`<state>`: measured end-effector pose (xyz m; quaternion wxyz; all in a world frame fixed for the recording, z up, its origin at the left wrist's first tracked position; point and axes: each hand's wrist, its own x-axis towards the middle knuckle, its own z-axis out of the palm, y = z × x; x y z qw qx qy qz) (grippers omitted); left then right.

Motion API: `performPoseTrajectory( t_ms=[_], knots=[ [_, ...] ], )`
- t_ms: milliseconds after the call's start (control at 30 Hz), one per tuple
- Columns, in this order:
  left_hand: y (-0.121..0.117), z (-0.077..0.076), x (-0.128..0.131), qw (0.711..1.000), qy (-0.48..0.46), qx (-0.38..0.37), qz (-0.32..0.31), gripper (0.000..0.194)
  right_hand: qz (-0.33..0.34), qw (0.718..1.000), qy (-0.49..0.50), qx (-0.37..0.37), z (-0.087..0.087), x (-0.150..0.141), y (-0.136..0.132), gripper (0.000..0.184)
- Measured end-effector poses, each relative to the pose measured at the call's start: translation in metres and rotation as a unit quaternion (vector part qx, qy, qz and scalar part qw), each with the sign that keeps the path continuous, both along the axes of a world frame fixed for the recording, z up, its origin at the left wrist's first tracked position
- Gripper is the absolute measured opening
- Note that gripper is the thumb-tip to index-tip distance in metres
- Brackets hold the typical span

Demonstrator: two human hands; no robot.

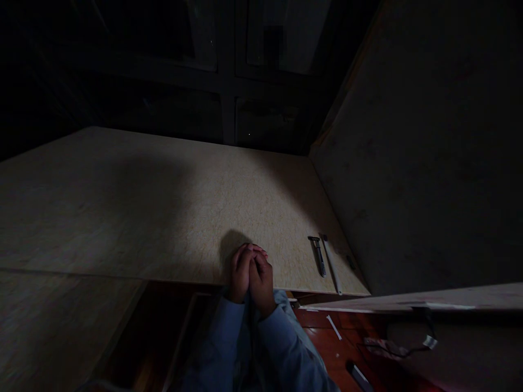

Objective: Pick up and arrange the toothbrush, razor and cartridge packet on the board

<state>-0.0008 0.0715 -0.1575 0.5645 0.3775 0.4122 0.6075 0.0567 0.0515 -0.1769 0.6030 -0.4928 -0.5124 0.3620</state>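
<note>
My left hand and my right hand are clasped together at the front edge of a pale, marbled table. Their fingers are folded against each other, and no object shows between them. The palms are hidden. To the right of my hands lies a dark razor, its head pointing away from me. Beside it is a toothbrush with a pale handle and a dark head. Both lie apart from my hands.
A dark upright panel borders the table on the right, with a small dark item at its foot. Dark window frames stand behind. Below, the reddish floor holds a white strip, a cable and a dark oblong object.
</note>
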Motion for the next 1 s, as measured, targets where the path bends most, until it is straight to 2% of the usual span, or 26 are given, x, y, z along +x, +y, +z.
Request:
performPoseTrajectory(
  t_ms=[233,467,1000],
  knots=[
    [0.002,-0.002,0.001,1.000,0.009,0.002,0.017,0.029,0.007,1.000,0.012,0.001,0.002,-0.001,0.003,0.024],
    [0.005,-0.004,0.002,0.999,0.027,0.010,0.030,0.030,-0.011,1.000,0.013,0.002,-0.003,-0.003,0.006,0.024],
    [0.010,-0.005,-0.001,0.998,0.049,0.042,0.014,0.023,-0.038,0.999,0.020,0.020,-0.002,-0.005,0.008,0.025]
  ],
)
